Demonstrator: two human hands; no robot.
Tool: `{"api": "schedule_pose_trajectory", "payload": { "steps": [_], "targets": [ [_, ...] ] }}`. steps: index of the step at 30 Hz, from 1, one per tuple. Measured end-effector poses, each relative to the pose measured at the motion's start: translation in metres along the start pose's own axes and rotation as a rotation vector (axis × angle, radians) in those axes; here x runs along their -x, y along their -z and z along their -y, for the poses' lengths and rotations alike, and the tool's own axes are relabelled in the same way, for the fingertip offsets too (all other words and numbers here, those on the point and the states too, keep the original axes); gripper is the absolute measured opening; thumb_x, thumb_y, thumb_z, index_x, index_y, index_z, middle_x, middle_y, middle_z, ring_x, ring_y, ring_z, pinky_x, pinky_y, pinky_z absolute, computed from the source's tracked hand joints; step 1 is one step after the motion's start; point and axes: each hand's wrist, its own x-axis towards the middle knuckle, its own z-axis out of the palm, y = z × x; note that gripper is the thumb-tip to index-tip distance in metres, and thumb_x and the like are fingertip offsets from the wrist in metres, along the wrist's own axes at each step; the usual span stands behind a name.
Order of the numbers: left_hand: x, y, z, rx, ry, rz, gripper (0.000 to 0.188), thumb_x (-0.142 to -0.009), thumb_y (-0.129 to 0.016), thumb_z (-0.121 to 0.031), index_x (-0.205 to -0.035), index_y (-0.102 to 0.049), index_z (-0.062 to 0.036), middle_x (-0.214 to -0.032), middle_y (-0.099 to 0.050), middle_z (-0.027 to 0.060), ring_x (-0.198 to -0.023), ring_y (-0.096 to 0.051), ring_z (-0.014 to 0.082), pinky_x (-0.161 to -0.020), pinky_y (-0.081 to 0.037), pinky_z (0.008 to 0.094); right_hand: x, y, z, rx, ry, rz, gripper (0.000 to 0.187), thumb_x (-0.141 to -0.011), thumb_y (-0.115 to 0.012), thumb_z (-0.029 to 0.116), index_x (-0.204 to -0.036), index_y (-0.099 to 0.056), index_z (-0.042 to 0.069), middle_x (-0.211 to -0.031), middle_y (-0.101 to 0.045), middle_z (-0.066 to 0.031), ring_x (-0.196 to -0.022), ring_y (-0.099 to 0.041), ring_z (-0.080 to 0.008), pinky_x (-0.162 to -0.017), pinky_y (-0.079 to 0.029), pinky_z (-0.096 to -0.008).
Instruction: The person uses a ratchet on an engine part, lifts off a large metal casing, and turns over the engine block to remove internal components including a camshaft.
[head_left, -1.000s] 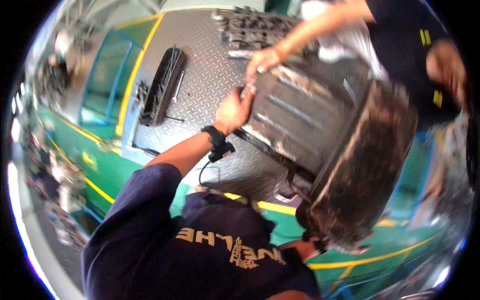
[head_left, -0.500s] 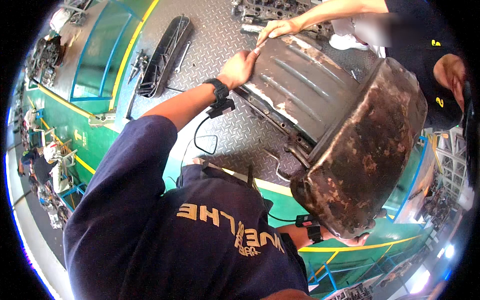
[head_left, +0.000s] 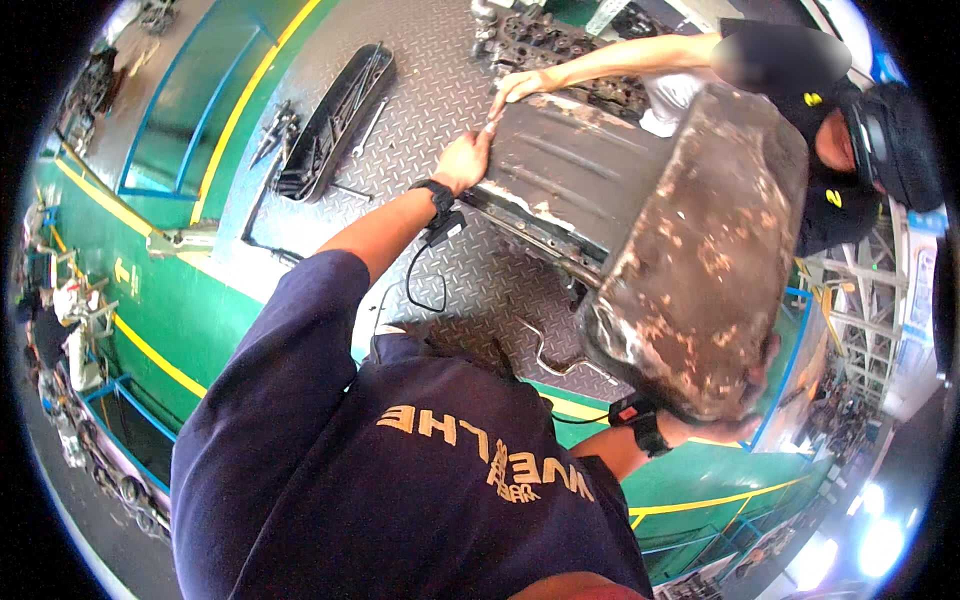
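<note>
Left hand [head_left: 464, 160] grips pan [head_left: 655, 215] edge; long axis runs rightward to right hand [head_left: 708, 430] under deep end, that grip unclear.

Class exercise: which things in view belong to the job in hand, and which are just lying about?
Job:
pan
left hand, at its edge
right hand, at its lower end
co-worker's hand

Apparently lying about:
tray
wrench
bent rod

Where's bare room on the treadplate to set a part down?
Widest: treadplate between wrench and engine part. Smaller: between the looped cable and bent rod. Crowded: around the black tray, with metal items in and beside it, and at the engine part. What lies under the metal pan is hidden.
</note>
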Motion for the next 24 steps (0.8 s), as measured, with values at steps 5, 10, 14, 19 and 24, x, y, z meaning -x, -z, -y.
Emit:
{"api": "schedule_pose_trajectory", "payload": {
  "steps": [5, 10, 14, 19, 24],
  "targets": [
    [-0.005, -0.003, 0.016, -0.098, 0.037, -0.045, 0.073, -0.101, -0.027, -0.055, -0.111, -0.063, 0.0073, -0.112, -0.062, 0.0357, -0.113, -0.057, 0.0473, -0.099, -0.043, 0.0516, -0.008, -0.017, 0.008, -0.105, -0.004, 0.202, 0.064, -0.093, -0.036, 0.058, -0.096, -0.061, -0.001, -0.135, -0.052, -0.0288, -0.13, -0.045, -0.0416, -0.111, -0.03, -0.0568],
    [-0.006, 0.013, 0.016, -0.21, -0.029, -0.038, 0.07, -0.102, -0.025, -0.054, -0.113, -0.064, 0.0037, -0.109, -0.063, 0.0347, -0.109, -0.06, 0.0475, -0.097, -0.045, 0.0531, -0.013, -0.036, 0.009, -0.077, 0.012, 0.275, 0.062, -0.087, -0.048, 0.056, -0.099, -0.065, -0.002, -0.133, -0.053, -0.0297, -0.127, -0.048, -0.0405, -0.109, -0.033, -0.053],
    [0.025, 0.049, -0.047, -0.504, -0.285, -0.247, 0.052, -0.101, -0.039, -0.045, -0.119, -0.063, -0.0023, -0.108, -0.065, 0.0325, -0.109, -0.061, 0.045, -0.096, -0.046, 0.0534, -0.022, -0.058, 0.016, 0.104, 0.076, 0.518, 0.05, -0.071, -0.067, 0.04, -0.098, -0.071, -0.002, -0.128, -0.059, -0.0279, -0.127, -0.051, -0.04, -0.113, -0.028, -0.0495],
    [0.075, 0.116, -0.161, 0.811, 0.17, 0.725, 0.088, -0.094, -0.031, -0.073, -0.146, -0.041, -0.0036, -0.142, -0.049, 0.0184, -0.121, -0.051, 0.0291, -0.094, -0.046, 0.0383, -0.018, -0.104, 0.027, 0.232, 0.245, 0.69, 0.038, -0.072, -0.071, 0.031, -0.098, -0.071, 0.003, -0.128, -0.063, -0.0206, -0.131, -0.051, -0.0337, -0.121, -0.003, -0.0533],
    [0.094, 0.111, -0.227, 0.567, -0.379, 0.656, 0.071, -0.101, -0.034, -0.059, -0.144, -0.043, -0.0032, -0.135, -0.056, 0.0167, -0.12, -0.058, 0.0256, -0.104, -0.046, 0.0392, 0.007, -0.135, 0.018, 0.344, 0.293, 0.732, 0.036, -0.078, -0.07, 0.033, -0.106, -0.07, 0.011, -0.136, -0.058, -0.0089, -0.142, -0.029, -0.0455, -0.118, -0.002, -0.0626]
  ]
}}
